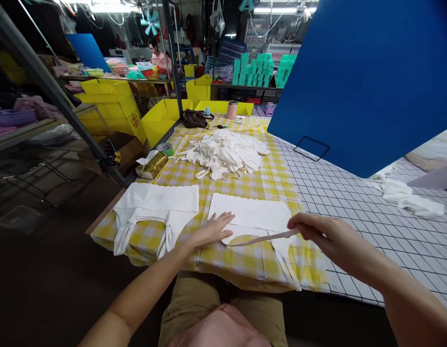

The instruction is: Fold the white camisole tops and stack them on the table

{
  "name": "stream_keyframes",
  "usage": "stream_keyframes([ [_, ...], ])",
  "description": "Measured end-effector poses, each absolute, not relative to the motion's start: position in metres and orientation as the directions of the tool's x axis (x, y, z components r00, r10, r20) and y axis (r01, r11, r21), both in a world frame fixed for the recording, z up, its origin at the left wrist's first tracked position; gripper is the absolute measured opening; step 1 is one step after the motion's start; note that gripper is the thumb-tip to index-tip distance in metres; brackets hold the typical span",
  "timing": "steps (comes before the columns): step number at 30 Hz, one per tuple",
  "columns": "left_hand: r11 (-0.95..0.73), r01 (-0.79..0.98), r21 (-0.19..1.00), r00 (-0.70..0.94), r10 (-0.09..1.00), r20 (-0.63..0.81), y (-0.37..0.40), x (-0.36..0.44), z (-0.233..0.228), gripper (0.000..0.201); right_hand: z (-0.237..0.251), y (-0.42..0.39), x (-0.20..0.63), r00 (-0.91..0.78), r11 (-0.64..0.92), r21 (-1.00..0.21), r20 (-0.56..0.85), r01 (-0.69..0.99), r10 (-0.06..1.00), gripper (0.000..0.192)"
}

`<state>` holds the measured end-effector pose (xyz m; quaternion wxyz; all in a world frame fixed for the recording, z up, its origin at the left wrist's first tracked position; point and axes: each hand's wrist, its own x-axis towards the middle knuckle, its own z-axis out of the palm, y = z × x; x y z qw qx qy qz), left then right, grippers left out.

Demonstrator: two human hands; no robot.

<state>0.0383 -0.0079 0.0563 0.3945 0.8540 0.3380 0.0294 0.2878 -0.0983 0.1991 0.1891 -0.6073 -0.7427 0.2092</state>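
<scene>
One strap [259,239] in R hand [326,234], L hand [214,231] on wht garment [259,210]

Checked table [279,180], white garments [228,152], probably tape [167,148]

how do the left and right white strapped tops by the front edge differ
The left top lies untouched; the right top is under the left hand. The left top's straps lie down, while one strap of the right top is held up in the right hand. Both are white and spread flat.
</scene>
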Motion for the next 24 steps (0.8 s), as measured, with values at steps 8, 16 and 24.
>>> stream_keyframes([
  [8, 0.089, -0.053, 0.995, 0.821, 0.571, -0.007, -0.045, 0.089, 0.122, 0.040, 0.182, -0.078, 0.259, -0.312, 0.242, -0.504, -0.059, 0.829, 0.948, 0.018],
  [16, 0.271, -0.049, 0.961, 0.673, 0.720, -0.169, -0.051, 0.090, 0.107, 0.043, 0.130, -0.081, 0.260, -0.284, 0.366, -0.299, 0.282, 0.881, 0.916, 0.026],
  [24, 0.302, -0.031, 0.953, 0.686, 0.700, -0.200, -0.053, 0.090, 0.094, 0.051, 0.103, -0.083, 0.240, -0.379, 0.460, -0.124, 0.404, 0.879, 0.833, 0.022],
])
